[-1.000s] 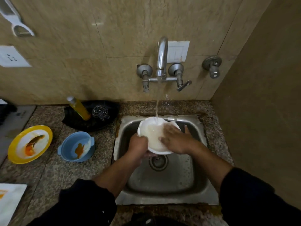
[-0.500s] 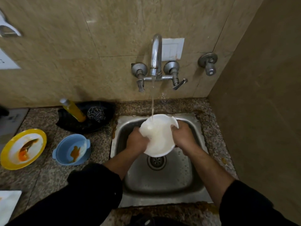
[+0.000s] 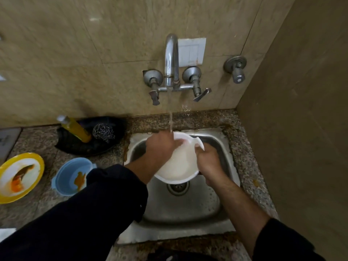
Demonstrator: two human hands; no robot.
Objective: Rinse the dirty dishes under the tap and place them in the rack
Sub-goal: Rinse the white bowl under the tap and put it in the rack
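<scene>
The white bowl [image 3: 178, 162] sits tilted over the steel sink [image 3: 188, 213], under the stream from the wall tap [image 3: 171, 59]. The right hand [image 3: 207, 161] grips its right rim. The left hand [image 3: 162, 146] lies over the far rim with its fingers inside; whether it grips or only presses I cannot tell. On the bench [image 3: 250, 147] to the left stand a stained blue bowl [image 3: 64, 172] and a yellow plate [image 3: 5, 198]. Writing on a grey slab [image 3: 7, 140] at the left edge is too blurred to read.

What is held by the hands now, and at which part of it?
The white bowl. The right hand grips its right rim; the left hand lies over the far-left rim, fingers inside, but whether it grips cannot be told.
</scene>
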